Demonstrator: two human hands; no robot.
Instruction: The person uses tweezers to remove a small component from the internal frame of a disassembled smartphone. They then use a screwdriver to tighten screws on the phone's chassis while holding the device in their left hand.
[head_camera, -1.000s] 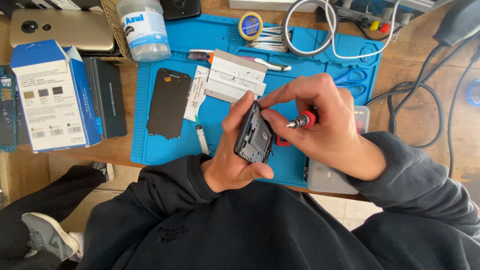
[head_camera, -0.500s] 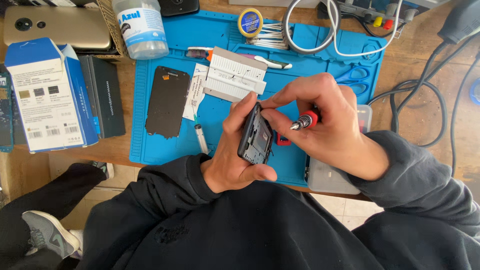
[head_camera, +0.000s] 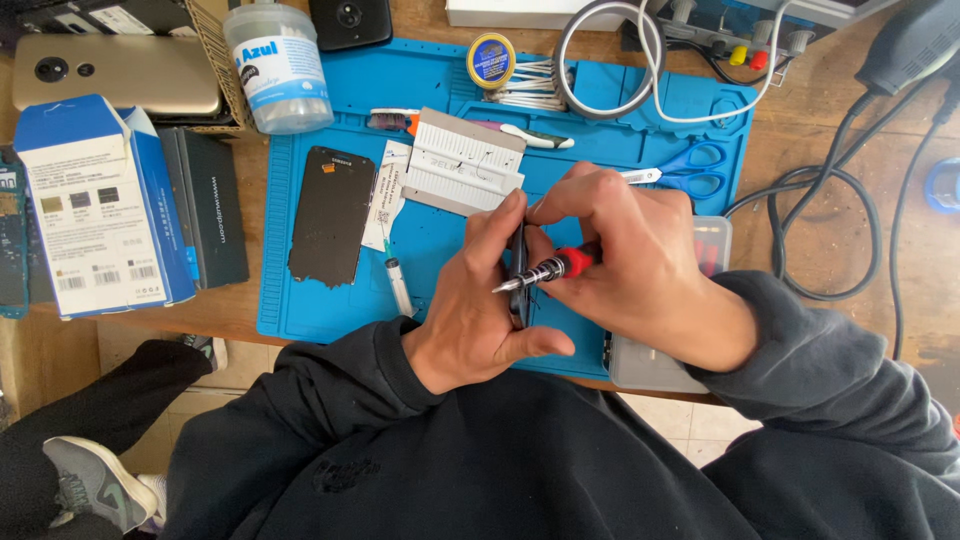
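Phone (head_camera: 518, 268) stands edge-on at frame centre — left hand (head_camera: 470, 310) fingers wrapped around it, right hand (head_camera: 630, 260) fingers pinching a red-handled screwdriver (head_camera: 548, 270) against it.

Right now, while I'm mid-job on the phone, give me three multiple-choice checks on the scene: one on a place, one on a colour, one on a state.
1. Where does the loose black phone panel lie?
A. On the blue work mat, to the left of the hands
B. Inside the blue and white box
C. On the floor

2. What colour is the screwdriver's grip?
A. Yellow
B. Red
C. Green

3. How is the dark phone held?
A. Flat on the mat, untouched
B. Edge-on to the camera, gripped in the left hand
C. Resting in the clear plastic case

Answers:
1. A, the panel rests on the blue work mat, beside a small syringe.
2. B, a red collar shows behind the metal shaft in the right hand.
3. B, the left hand wraps it, fingers over its top edge.
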